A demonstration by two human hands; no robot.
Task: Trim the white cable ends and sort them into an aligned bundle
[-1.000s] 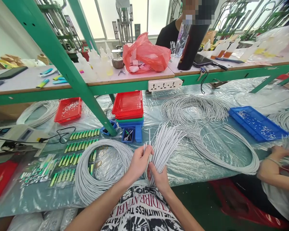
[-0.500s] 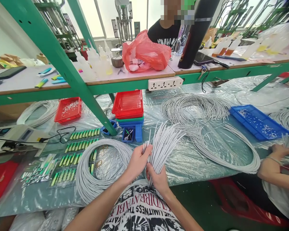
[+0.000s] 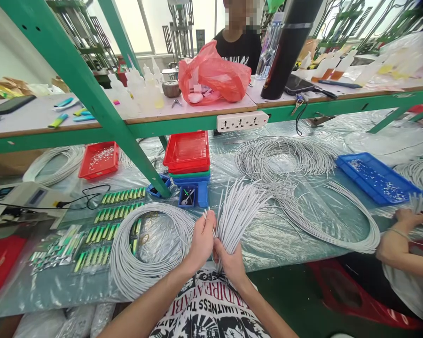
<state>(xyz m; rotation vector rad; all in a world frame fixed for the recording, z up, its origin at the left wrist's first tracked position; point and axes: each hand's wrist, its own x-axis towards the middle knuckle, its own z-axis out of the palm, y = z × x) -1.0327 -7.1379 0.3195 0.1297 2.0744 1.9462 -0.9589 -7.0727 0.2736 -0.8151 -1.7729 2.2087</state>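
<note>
My right hand (image 3: pixel 229 263) grips the lower end of a thick bundle of grey-white cable ends (image 3: pixel 238 211) that fans upward over the table edge. My left hand (image 3: pixel 201 239) is closed beside it, pinching a few cable ends at the bundle's left side. The bundle's cables run on to the right into a large loop of cable (image 3: pixel 338 220) on the plastic-covered table (image 3: pixel 278 244). A separate coil of the same cable (image 3: pixel 141 253) lies just left of my hands.
Rows of green strips (image 3: pixel 120 211) lie left of the coil. Stacked red, green and blue trays (image 3: pixel 188 157) stand behind my hands, a blue tray (image 3: pixel 377 178) at right. A green post (image 3: pixel 102 103) slants to the table. Another person's hand (image 3: pixel 407 218) works at right; a person stands behind the shelf (image 3: pixel 197 123).
My left hand has slid slightly down and closer to my right hand, drawing the few cable ends toward the bundle. The view shifted a little.
</note>
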